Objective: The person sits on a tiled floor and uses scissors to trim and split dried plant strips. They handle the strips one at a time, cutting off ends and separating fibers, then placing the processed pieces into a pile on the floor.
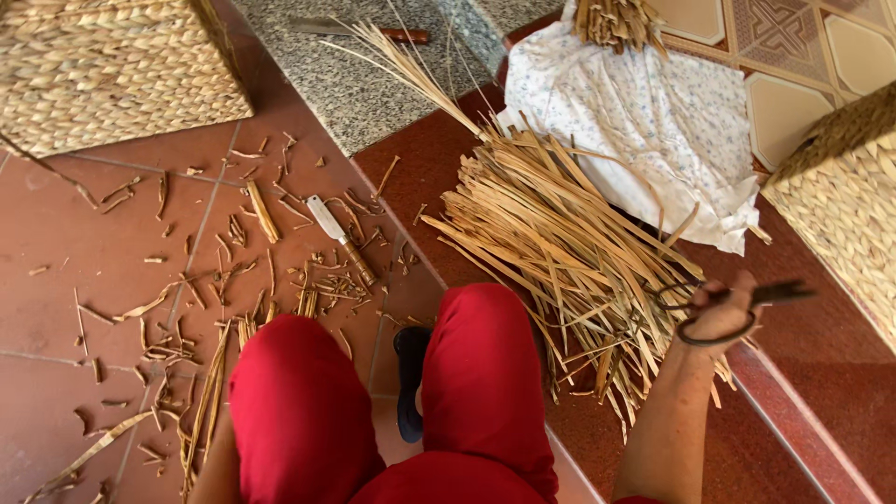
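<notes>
Lying fanned across the red floor [821, 373] beside the person's right knee is a bundle of dried straw strips [551, 243], pale tan, flat and long, its top end leaning against a white flowered cloth [653, 121]. The right hand [723, 313] is hovering at the bundle's lower right edge, its fingers [742, 285] curling closed through the loops of dark scissors [723, 308], whose blades are pointing right. The left hand is sitting out of view. A small knife [338, 238] is lying among straw scraps [187, 327] on the tiles, and woven baskets [112, 65] are standing nearby.
</notes>
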A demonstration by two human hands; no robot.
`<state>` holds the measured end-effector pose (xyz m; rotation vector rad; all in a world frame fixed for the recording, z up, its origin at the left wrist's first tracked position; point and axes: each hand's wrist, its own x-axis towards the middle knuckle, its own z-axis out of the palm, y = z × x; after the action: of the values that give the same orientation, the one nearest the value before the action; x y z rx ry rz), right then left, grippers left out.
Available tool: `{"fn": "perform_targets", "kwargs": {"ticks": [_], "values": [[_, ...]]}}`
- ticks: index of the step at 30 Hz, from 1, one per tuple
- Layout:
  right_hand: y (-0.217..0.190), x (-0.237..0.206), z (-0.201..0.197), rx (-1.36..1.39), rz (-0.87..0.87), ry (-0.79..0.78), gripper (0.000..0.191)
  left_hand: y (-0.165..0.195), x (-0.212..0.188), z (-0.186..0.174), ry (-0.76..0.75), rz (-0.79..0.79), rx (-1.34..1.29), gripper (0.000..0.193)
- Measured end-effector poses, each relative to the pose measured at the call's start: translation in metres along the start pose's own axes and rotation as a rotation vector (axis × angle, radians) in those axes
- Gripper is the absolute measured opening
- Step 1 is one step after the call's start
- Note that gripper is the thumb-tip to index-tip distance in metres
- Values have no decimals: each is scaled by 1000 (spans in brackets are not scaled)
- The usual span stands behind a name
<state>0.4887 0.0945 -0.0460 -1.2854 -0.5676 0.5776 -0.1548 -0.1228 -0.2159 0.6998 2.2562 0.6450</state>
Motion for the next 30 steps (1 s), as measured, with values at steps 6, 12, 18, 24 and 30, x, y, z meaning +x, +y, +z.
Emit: {"fn": "perform_targets", "kwargs": {"ticks": [6,12,18,24,30], "values": [[-6,-78,110,82,60,-491,26,-21,-31,38,29,-130,112,22],[16,-169,183,215,280,-888,24,-27,-33,39,82,-158,159,25],[43,-234,232,242,496,-1149,27,-21,-31,31,148,-145,193,27],[68,-261,256,-40,612,-1225,33,-13,-4,8,326,7,137,30],[80,-271,264,-79,538,-1278,33,76,48,-46,182,443,-338,27]]}}
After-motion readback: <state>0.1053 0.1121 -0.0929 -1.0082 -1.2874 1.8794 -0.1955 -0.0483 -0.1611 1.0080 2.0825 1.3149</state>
